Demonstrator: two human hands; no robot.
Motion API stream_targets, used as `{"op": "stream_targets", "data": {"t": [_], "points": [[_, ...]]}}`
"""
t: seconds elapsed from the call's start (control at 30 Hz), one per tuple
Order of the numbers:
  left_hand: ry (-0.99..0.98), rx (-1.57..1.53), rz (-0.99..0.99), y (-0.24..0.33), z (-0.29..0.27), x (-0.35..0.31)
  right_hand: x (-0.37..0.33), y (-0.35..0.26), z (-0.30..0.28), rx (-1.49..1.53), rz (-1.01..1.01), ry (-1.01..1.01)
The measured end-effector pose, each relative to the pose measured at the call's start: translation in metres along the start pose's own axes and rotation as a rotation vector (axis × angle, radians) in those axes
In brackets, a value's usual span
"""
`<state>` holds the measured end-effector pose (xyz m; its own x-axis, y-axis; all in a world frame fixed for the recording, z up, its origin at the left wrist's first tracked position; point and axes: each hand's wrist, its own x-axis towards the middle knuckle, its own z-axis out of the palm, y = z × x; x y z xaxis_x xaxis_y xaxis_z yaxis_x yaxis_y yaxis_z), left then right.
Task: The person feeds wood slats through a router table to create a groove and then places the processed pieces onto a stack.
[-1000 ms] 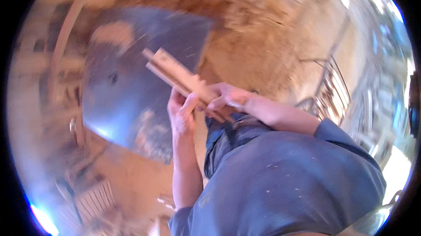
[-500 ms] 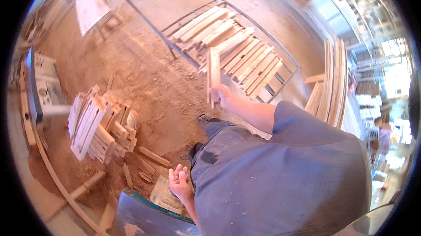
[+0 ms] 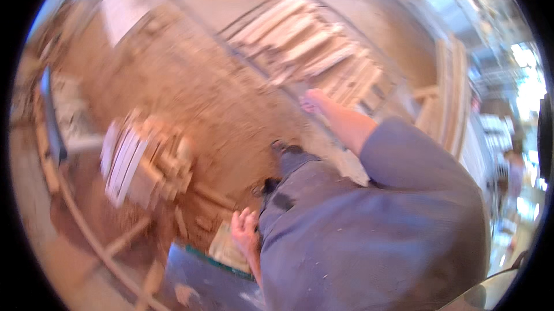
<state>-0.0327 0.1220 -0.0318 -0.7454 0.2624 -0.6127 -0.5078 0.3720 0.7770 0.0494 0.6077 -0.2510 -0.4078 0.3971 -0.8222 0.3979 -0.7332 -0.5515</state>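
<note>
My right hand (image 3: 311,101) reaches forward to the near edge of a pile of sawn wood strips (image 3: 288,31). Motion smears its fingers, and no strip stands out in it now. The pile lies on a low metal-framed rack (image 3: 254,68). Down by my left thigh, my left hand (image 3: 244,231) is empty, its fingers loosely bent and apart. Close to it are a pale wooden piece (image 3: 228,247) and a worn dark panel with a green edge (image 3: 208,282).
A second stack of short wood pieces (image 3: 147,158) rises at the left above dusty ground. Long boards (image 3: 450,91) stand at the right. A pale-topped bench (image 3: 122,10) is at the far left. A curved strip (image 3: 86,230) runs along the lower left.
The wood strip that stood upright in my right hand is no longer seen there. That hand has moved slightly right and back. The whole view has shifted and blurred.
</note>
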Motion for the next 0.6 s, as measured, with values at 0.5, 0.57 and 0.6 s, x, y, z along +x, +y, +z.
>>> {"op": "stream_targets", "data": {"t": [0.5, 0.57, 0.6], "points": [[0.521, -0.479, 0.031, -0.127, -0.163, -0.079, -0.053, 0.144, 0.329, -1.686, -0.568, -0.383], [0.553, -0.491, 0.033, -0.145, -0.171, -0.090, -0.049, 0.138, 0.367, -1.629, -0.672, -0.379], [0.567, -0.485, 0.032, -0.160, -0.175, -0.094, -0.051, 0.135, 0.387, -1.600, -0.710, -0.412]]}}
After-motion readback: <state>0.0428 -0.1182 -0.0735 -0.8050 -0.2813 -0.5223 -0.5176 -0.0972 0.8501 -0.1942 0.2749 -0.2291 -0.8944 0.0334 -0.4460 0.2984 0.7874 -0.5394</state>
